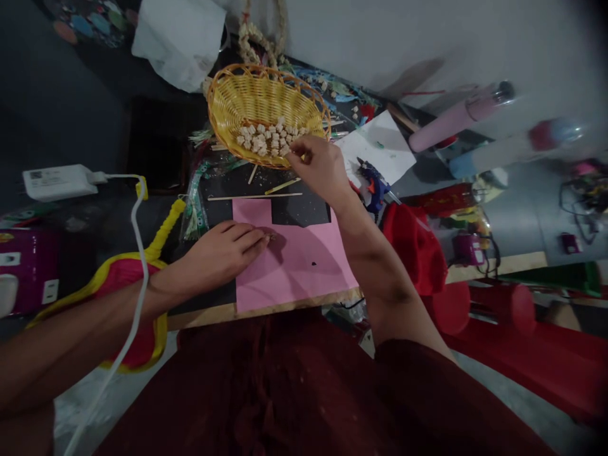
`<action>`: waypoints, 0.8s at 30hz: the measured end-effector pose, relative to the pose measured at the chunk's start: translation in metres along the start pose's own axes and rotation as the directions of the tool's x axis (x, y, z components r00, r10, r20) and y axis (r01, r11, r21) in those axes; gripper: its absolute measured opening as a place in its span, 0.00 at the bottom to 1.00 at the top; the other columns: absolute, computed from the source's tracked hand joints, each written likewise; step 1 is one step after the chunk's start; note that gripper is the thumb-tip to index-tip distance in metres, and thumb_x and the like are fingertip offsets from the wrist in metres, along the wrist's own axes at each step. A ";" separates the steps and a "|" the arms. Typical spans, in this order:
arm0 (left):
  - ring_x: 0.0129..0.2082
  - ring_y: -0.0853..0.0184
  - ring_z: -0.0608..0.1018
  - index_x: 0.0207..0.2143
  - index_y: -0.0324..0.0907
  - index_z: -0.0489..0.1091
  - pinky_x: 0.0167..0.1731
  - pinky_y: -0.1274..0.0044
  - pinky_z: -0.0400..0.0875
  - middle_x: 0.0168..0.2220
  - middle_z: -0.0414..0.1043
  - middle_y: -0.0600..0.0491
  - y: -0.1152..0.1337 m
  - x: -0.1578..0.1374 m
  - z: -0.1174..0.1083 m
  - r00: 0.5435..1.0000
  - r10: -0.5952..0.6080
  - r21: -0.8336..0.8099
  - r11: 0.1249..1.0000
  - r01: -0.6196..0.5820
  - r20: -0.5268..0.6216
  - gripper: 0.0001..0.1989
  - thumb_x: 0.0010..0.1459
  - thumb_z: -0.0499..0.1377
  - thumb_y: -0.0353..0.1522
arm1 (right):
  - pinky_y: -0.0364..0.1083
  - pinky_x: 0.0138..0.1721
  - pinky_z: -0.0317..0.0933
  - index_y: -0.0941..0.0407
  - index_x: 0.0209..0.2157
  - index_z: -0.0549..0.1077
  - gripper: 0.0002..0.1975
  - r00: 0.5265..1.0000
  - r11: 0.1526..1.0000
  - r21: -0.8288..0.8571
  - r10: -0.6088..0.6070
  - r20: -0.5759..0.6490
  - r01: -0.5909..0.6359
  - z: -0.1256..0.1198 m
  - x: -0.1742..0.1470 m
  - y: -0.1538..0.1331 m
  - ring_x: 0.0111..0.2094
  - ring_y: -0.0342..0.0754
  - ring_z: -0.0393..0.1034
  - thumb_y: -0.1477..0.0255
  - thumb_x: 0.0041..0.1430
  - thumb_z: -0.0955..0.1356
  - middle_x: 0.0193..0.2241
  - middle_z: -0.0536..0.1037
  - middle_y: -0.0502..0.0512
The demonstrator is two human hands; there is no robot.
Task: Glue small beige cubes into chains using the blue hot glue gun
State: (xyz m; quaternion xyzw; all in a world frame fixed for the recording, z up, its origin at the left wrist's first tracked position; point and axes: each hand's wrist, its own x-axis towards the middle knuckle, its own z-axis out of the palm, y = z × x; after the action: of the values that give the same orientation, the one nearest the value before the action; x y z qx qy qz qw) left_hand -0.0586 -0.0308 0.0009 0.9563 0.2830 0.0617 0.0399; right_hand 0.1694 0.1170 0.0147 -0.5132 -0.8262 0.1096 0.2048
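Observation:
A yellow wicker basket [268,95] with an orange-brown rim holds a heap of small beige knobbly pieces [260,144]. My right hand [323,168] reaches over the basket's near right rim, fingers curled in a pinch beside the heap. Whatever lies between those fingertips is hidden. Resting over a pink sheet [294,269], my left hand [221,250] has its fingers closed together, with a small beige piece [271,237] at the tips. The sheet has a notch cut from its far edge and a small dark mark on it.
Thin sticks [254,197] lie between basket and sheet. Right of the basket are a white paper [380,145], a blue glue gun [374,187] and a red cloth item [413,247]. A white cable [137,253] crosses above my left forearm. Pink and blue rolls [460,123] stand farther right.

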 end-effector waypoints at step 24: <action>0.53 0.57 0.72 0.58 0.39 0.65 0.49 0.66 0.68 0.56 0.71 0.47 0.000 0.001 0.000 0.998 -0.009 0.031 0.999 0.007 0.060 0.21 0.64 0.50 0.26 | 0.50 0.44 0.66 0.55 0.39 0.75 0.06 0.986 0.973 0.165 -0.165 0.017 0.160 0.020 -0.138 -0.032 0.40 0.49 0.71 0.70 0.64 0.67 0.37 0.79 0.56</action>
State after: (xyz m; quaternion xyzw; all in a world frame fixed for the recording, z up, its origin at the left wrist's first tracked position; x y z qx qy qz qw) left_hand -0.0581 -0.0299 0.0011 0.9571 0.2865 0.0282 0.0338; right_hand 0.1887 -0.0198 -0.0214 -0.4236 -0.8568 0.1677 0.2417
